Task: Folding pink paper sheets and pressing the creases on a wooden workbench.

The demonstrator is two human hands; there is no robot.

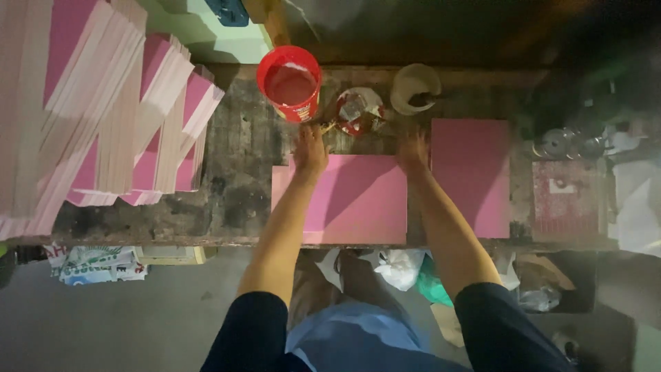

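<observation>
Looking straight down from a head-worn camera onto a dark, worn wooden workbench (241,186), with two bare forearms reaching away from the body. Left hand (311,148) laid flat, fingers loosely apart, on the far left corner of a pink rectangular sheet (351,207) lying flat at the near edge of the bench, directly in front of the body. Right hand (413,150) resting at the far right corner of the same sheet, fingers spread and gripping nothing, in the narrow gap beside a second pink sheet (471,176) placed just to the right and standing a little farther back. Beyond the left hand, a red plastic tub (290,83) holding reddish liquid, upright near the far edge. Next to it, between the hands and farther back, a small crumpled red and white packet (358,110), and right of that a pale cup-like container (415,88). Tall leaning stacks of pink and cream sheets (110,110) filling the left end of the bench. Round metal parts (561,143) at the dim right end, too dark to make out clearly. Dark sleeves and blue clothing at the bottom, bags and scraps on the floor beneath.
</observation>
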